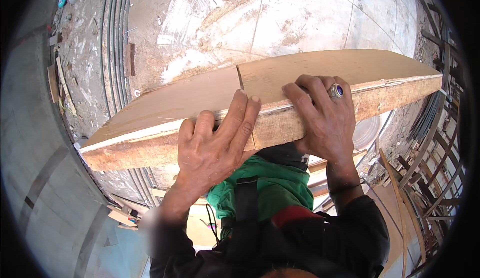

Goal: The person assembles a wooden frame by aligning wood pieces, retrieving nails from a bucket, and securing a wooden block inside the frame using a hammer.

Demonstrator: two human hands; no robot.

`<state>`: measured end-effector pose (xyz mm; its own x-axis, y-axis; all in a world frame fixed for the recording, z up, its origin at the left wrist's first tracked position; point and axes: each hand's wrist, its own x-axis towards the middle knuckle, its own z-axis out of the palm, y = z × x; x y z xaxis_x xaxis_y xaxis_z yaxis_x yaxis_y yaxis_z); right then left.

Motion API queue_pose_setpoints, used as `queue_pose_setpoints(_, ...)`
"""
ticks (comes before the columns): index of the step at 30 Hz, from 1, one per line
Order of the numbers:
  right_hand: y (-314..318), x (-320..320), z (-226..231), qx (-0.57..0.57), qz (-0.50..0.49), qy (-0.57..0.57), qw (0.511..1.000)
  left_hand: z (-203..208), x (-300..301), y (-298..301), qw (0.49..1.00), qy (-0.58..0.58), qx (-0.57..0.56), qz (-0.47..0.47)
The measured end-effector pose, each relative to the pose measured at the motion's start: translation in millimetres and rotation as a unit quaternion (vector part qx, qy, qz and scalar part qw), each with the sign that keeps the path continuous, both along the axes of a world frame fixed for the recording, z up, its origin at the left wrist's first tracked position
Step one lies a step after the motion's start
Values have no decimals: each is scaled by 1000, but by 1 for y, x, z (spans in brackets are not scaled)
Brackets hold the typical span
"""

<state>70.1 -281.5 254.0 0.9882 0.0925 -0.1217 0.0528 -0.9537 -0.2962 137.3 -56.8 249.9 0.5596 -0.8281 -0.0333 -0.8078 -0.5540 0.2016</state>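
A long wooden panel (320, 67) spans the view in front of me, tilted, its right end farther away. Brown sheet covers its face, and a rough timber strip (135, 153) runs along the near edge. A dark seam crosses the panel near the middle. To the left of that seam, my left hand (212, 145) grips the near edge, its fingers hooked over onto the face. My right hand (327, 120), wearing a ring with a blue stone, is closed over the same edge right of the seam. Its thumb is mostly hidden below the timber.
Several grey conduits (117, 43) run along the dusty floor at left, with a wood scrap (130, 60) beside them. Pale floor tiles (310, 15) lie beyond the panel. Metal framing (445, 153) and a leaning wooden strip (397, 198) stand at right. A grey wall (35, 128) rises at left.
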Motion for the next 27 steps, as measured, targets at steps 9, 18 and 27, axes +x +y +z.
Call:
queue_pose_setpoints(9,22,-37,3,28,-62,-223,972,-9,10,-3,998,-52,-45,15)
queue_pose_setpoints(18,127,-93,-198,697,-485,184,496,-14,-1,3,991,-100,-86,-10)
queue_pose_setpoints(27,159,-1,-359,646,-567,153,488,-19,1,-15,990,-100,-100,-11)
